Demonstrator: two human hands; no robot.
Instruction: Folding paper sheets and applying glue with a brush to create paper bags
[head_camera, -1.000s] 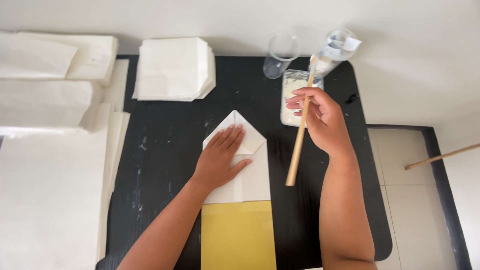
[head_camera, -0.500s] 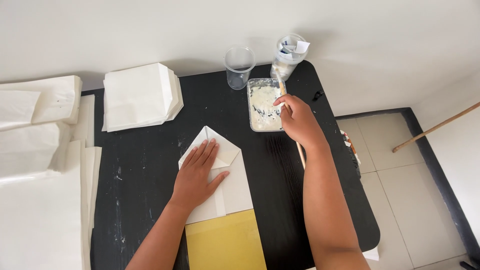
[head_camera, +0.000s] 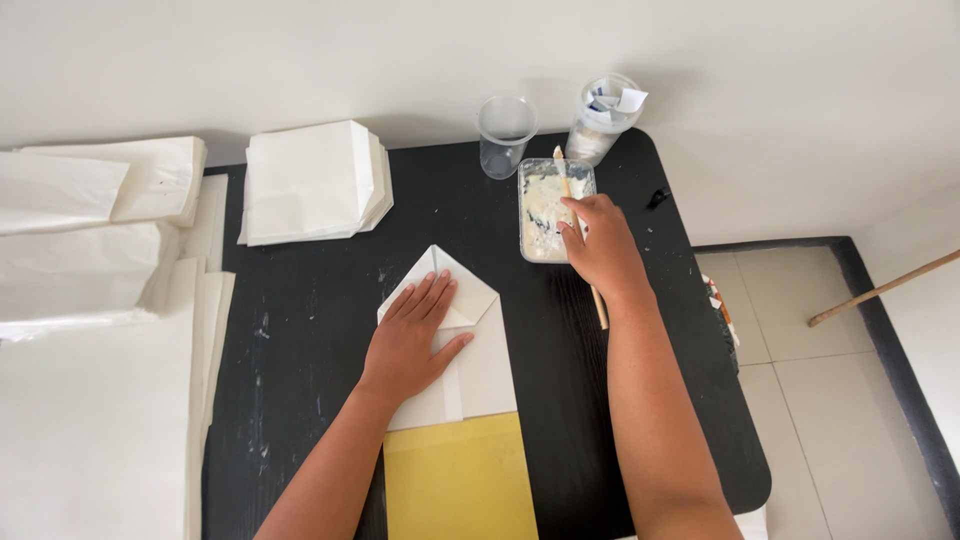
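Clear cup beside glue tray

black table under white paper

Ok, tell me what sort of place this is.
Probably a small home workstation for hand-making paper bags: a black table against a plain wall, stacks of folded white paper, and a tub of white paste into which the right hand dips a stick.
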